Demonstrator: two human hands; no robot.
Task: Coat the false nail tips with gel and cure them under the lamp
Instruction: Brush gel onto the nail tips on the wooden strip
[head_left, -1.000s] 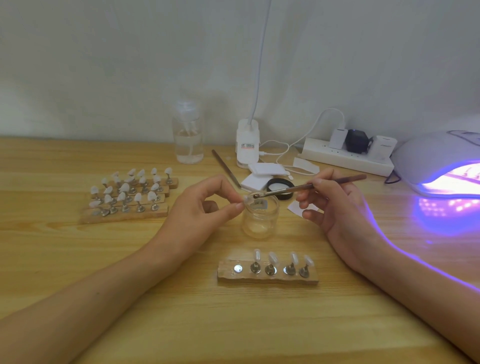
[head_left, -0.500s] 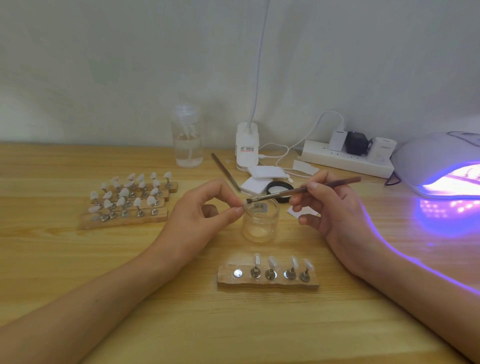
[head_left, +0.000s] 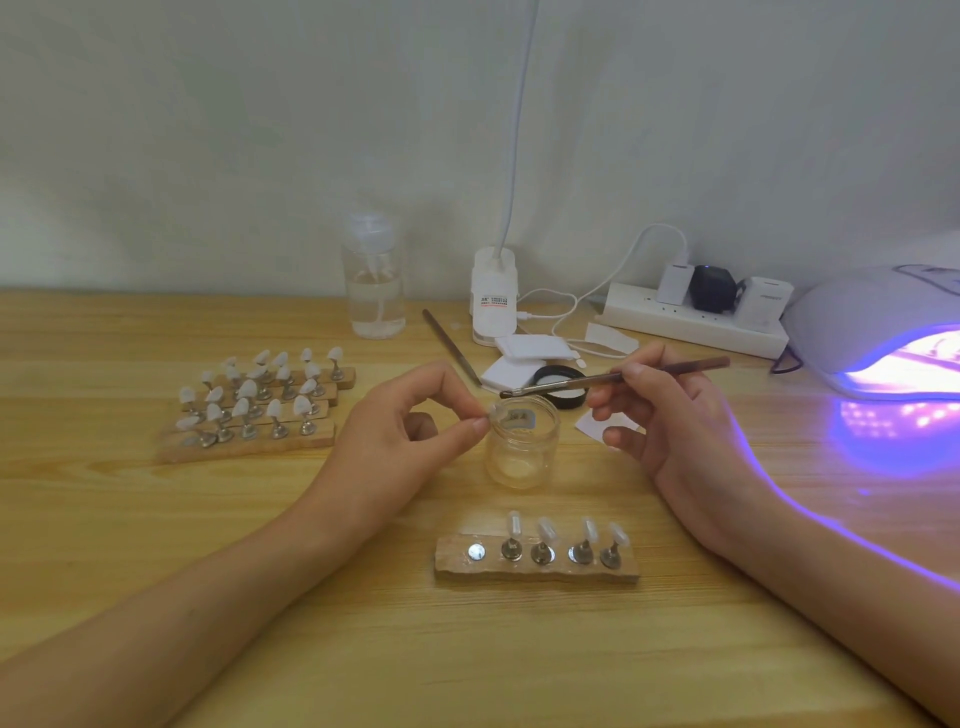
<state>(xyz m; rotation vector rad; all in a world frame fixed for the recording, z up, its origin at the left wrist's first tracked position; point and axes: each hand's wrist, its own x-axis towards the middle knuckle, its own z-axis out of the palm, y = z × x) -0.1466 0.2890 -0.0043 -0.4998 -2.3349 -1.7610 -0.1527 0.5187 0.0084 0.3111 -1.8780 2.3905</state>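
Head view: left hand pinches, seemingly, a translucent nail tip over the clear glass jar; right hand holds a slim brown brush. Stroke thinly, evenly.

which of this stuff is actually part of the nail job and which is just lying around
In use:
left hand pinching a nail tip
right hand holding the brush
jar
near holder with four tips
back holders of tips
cure lamp, lit

Lying about:
pump bottle
power strip
spare tool
desk light base
white pads
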